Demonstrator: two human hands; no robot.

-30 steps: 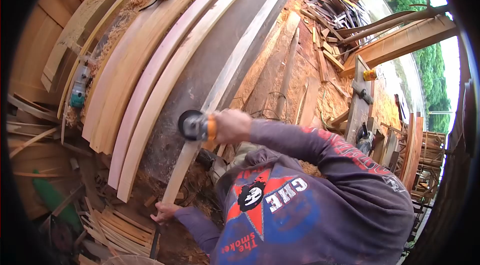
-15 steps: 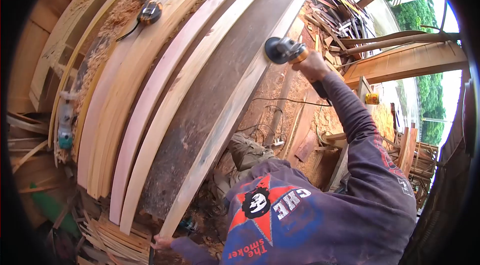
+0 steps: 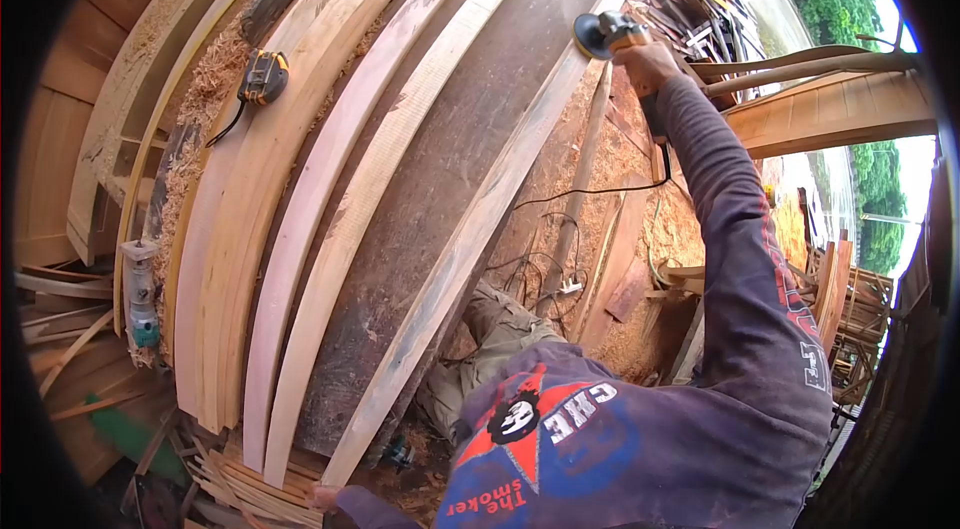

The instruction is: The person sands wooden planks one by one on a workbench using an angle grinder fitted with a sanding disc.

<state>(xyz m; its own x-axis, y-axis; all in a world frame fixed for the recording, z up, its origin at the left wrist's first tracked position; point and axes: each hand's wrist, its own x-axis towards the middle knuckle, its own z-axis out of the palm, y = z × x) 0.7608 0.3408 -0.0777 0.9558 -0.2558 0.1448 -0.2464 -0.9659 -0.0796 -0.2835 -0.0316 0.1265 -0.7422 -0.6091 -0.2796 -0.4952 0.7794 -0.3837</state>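
Note:
My right hand [image 3: 650, 67] is closed around an angle grinder [image 3: 622, 29] with a round disc. The disc is at the edge of a long, slightly curved wooden plank [image 3: 465, 239], near its far end. Grey and bluish stains mark the plank's face. At the near end of the same plank, my left hand [image 3: 325, 497] grips the tip, its fingers only partly visible. A dark cord [image 3: 590, 192] runs from the grinder across the floor.
Beside the plank lies a wide dark board [image 3: 400, 199]. More curved planks [image 3: 330, 119] run parallel to it, one bearing a tape measure [image 3: 264, 77]. A teal-bottomed power tool [image 3: 142, 304] stands at the left. Wood shavings [image 3: 680, 234] and offcuts cover the floor at right.
My right hand and the grinder have moved farther along the plank, up and to the right. My left hand stays at the near end. The view has shifted slightly.

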